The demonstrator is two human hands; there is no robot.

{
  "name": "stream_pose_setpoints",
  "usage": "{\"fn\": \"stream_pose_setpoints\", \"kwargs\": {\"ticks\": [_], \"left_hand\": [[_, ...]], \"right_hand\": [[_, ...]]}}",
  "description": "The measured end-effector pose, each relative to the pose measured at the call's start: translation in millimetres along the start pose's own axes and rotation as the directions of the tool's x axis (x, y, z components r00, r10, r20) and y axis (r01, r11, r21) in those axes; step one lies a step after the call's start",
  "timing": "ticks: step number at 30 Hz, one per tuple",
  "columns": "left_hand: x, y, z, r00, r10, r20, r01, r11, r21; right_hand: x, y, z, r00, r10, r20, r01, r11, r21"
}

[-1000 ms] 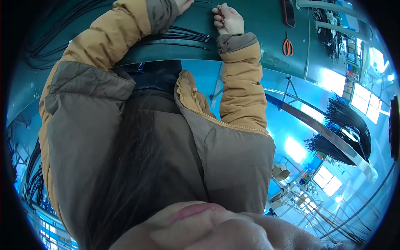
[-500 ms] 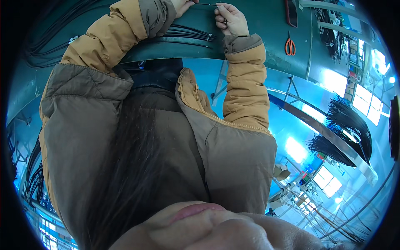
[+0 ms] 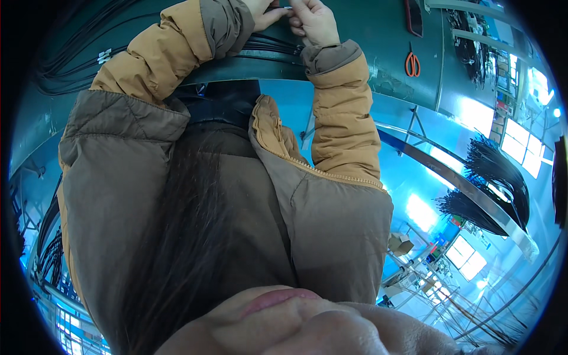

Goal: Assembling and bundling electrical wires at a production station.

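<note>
Both hands have risen and met above the black cable bundle (image 3: 260,50), left hand (image 3: 260,12) and right hand (image 3: 313,21) each pinching a small silvery piece (image 3: 284,8) on the green surface (image 3: 367,35).

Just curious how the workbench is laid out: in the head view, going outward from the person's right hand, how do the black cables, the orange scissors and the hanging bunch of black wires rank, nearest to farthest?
1. Black cables: on the green bench, right beside the right hand.
2. Orange scissors: farther right on the bench.
3. Hanging bunch of black wires: far right, off the bench, lower in the picture.
</note>
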State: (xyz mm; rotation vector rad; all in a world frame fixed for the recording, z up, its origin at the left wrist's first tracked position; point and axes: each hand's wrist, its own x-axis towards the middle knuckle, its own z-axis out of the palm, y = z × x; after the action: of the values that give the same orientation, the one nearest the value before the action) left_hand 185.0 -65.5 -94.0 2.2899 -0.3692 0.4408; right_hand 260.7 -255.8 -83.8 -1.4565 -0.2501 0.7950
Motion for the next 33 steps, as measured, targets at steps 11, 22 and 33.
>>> {"fn": "stream_pose_setpoints", "kwargs": {"ticks": [11,22,33], "left_hand": [[3,15,-12,0.995,-0.093,-0.044,0.093,0.996,0.006],[0,12,-8,0.997,-0.046,-0.064,0.046,0.999,0.008],[1,9,-3,0.997,-0.044,-0.071,0.044,0.999,0.011]], "right_hand": [[-9,12,-34,0.998,-0.017,0.054,0.0,0.956,0.295],[-8,20,-27,0.998,-0.043,-0.049,0.059,0.92,0.387],[-12,15,-20,1.0,-0.011,0.026,0.0,0.918,0.397]]}}
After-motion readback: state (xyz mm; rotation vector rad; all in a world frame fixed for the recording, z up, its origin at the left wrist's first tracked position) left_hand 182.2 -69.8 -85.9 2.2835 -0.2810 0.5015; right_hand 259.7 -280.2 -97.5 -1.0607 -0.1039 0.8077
